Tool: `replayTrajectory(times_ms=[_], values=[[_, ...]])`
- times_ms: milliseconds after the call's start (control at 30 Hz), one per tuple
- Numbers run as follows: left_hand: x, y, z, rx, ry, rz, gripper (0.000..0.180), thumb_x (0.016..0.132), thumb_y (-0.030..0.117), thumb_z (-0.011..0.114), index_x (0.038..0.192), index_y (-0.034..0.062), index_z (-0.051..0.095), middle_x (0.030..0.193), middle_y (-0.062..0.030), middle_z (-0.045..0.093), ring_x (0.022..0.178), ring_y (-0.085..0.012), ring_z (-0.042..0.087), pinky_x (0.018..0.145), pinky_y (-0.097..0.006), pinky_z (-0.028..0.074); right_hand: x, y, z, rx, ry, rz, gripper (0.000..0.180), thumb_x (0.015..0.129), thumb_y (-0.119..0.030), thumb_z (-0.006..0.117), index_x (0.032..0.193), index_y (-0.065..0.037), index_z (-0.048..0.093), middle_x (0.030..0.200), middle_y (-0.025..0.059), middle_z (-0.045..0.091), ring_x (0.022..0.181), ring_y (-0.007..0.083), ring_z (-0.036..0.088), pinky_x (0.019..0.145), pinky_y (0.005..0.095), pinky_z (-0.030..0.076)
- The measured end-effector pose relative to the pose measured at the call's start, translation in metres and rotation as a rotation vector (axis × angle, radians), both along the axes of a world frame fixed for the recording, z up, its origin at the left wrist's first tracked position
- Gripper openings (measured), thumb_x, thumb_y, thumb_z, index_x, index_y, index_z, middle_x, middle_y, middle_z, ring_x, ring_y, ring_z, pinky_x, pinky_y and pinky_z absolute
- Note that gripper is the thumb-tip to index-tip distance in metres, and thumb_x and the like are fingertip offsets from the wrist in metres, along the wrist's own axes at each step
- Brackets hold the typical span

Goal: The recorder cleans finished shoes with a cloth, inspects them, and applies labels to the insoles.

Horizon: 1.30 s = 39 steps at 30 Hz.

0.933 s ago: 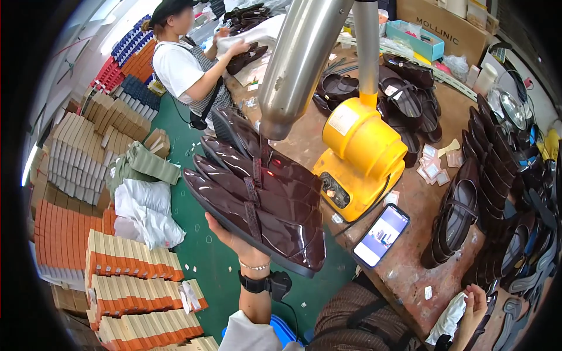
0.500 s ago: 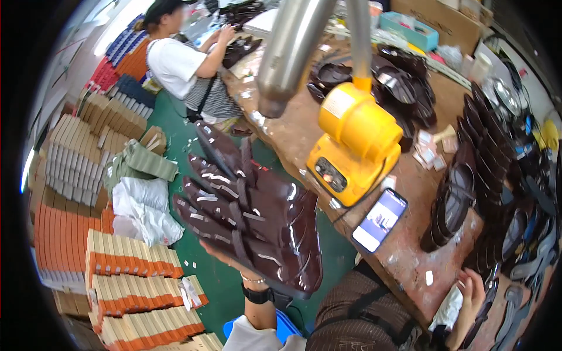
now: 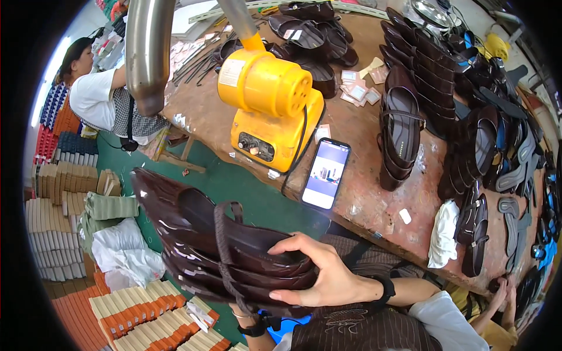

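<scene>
Beside the workbench (image 3: 363,205), held a stack of glossy brown shoes (image 3: 193,251); brought the half-curled right hand (image 3: 328,281) over from the white bundle (image 3: 443,237) and gripped one end; could not tell the grip of the left hand (image 3: 239,310), mostly hidden beneath

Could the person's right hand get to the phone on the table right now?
Probably yes: the phone lies uncovered on the table, and nothing seems to stand between it and the right hand. But that hand grips the stacked dark shoes, so it would likely need to let go first.
</scene>
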<state>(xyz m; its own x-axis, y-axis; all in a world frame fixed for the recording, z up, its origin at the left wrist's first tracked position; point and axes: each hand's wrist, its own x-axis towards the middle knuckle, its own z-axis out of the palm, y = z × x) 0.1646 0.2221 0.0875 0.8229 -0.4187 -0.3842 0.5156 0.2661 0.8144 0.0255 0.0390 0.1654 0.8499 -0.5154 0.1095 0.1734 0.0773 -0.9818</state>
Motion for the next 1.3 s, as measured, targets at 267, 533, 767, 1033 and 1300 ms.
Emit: replayTrajectory(times_ms=[267, 533, 767, 1033, 1300], values=[[-0.039, -0.032, 0.034, -0.431, 0.19, -0.196, 0.08, 0.094, 0.063, 0.039, 0.145, 0.0017, 0.031, 0.146, -0.0136, 0.04, 0.132, -0.0287, 0.04, 0.114, -0.043, 0.027, 0.023, 0.029, -0.021, -0.823, 0.084, -0.326, 0.049, 0.065, -0.02, 0.077, 0.111, -0.012, 0.062, 0.133, 0.0292, 0.048, 0.108, 0.0418, 0.061, 0.082, 0.0402, 0.057], [0.0, -0.038, 0.026, -0.273, 0.116, -0.167, 0.07, 0.095, 0.059, 0.038, 0.146, 0.0121, 0.034, 0.147, -0.0124, 0.04, 0.133, -0.0302, 0.041, 0.111, -0.046, 0.034, 0.019, 0.019, 0.0, -1.018, 0.05, -0.113, 0.05, 0.084, -0.016, 0.058, 0.134, -0.018, 0.053, 0.138, 0.0229, 0.047, 0.118, 0.0402, 0.055, 0.09, 0.0416, 0.054], [0.05, -0.072, 0.04, -0.371, 0.38, -0.057, 0.056, 0.096, 0.05, 0.044, 0.134, 0.0097, 0.051, 0.132, -0.0125, 0.057, 0.118, -0.0304, 0.056, 0.105, -0.046, 0.043, -0.044, -0.039, -0.002, -0.758, 0.118, -0.137, 0.021, 0.078, -0.002, 0.066, 0.098, -0.003, 0.071, 0.102, 0.0137, 0.069, 0.09, 0.0286, 0.068, 0.076, 0.036, 0.057], [0.08, -0.111, 0.044, -0.383, 0.267, -0.111, 0.053, 0.098, 0.048, 0.042, 0.138, 0.0144, 0.047, 0.137, -0.0102, 0.053, 0.122, -0.0294, 0.054, 0.105, -0.047, 0.043, -0.128, -0.061, -0.003, -0.555, 0.613, -0.716, 0.015, 0.076, 0.005, 0.063, 0.089, 0.003, 0.068, 0.088, 0.0153, 0.071, 0.085, 0.0288, 0.068, 0.08, 0.0326, 0.051], [0.094, -0.137, 0.067, -0.334, 0.109, -0.125, 0.056, 0.097, 0.052, 0.043, 0.138, 0.0142, 0.048, 0.137, -0.0096, 0.053, 0.122, -0.0287, 0.054, 0.103, -0.046, 0.044, -0.152, -0.069, -0.014, -0.54, 0.671, -0.734, 0.016, 0.091, -0.008, 0.058, 0.098, 0.004, 0.066, 0.086, 0.0126, 0.067, 0.083, 0.0211, 0.064, 0.081, 0.0308, 0.048]])
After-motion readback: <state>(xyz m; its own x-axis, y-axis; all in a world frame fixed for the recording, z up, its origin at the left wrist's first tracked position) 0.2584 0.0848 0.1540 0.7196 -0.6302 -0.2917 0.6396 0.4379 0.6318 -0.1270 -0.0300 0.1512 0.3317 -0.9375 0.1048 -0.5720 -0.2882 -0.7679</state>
